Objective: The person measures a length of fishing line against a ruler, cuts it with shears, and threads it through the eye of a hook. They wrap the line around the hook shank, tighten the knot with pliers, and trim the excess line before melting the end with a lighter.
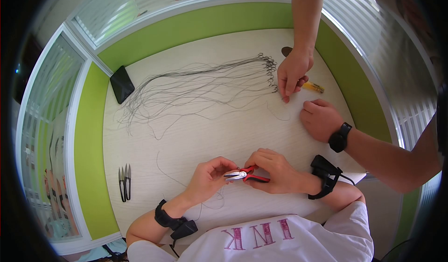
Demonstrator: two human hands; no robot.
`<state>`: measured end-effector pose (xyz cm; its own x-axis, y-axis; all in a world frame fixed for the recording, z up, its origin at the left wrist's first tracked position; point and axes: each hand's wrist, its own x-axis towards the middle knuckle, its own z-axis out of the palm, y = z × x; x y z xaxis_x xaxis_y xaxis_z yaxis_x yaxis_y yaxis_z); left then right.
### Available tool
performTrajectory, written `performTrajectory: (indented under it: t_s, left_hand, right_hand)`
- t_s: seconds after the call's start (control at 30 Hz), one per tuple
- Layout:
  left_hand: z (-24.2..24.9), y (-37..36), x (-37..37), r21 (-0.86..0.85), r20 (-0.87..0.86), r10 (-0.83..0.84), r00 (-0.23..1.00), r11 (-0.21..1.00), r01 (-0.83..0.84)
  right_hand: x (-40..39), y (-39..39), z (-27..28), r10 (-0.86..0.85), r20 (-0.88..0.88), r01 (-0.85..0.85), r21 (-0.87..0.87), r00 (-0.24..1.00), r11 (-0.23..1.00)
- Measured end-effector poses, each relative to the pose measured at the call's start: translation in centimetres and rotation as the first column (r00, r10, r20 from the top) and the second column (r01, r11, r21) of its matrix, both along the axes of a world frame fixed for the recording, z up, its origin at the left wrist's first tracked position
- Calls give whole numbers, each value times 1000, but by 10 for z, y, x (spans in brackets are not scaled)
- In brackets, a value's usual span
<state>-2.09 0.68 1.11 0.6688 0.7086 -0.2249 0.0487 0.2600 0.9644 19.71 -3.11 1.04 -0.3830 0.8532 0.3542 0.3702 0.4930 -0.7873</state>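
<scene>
R hand [276,172] gripping 1 pr red-blk pliers [242,174], L hand [205,180] at tips, grip unclear, 2 co-worker hands [322,121] nr

I hold small pliers [242,174], silver-nosed, red-and-black handles spread, pointing left above the bench [233,136]; a thin dark line [164,173] curves loosely nearby.

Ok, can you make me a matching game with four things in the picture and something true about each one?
Things:
1. pliers
2. strings
3. watch
4. shirt

Clues:
A. round another person's wrist
B. white with pinkish letters
C. held in the right hand
D. spread across the table

Pairs: 1-C, 2-D, 3-A, 4-B
</scene>
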Motion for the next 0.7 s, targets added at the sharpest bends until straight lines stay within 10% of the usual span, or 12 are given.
performTrajectory:
  t_s: [0.7]
  left_hand:
    - [4, -1, 4, 17, 90, 328, 940, 944, -331]
  right_hand:
    - [5, -2, 11, -230, -181, 164, -315, 956, 935]
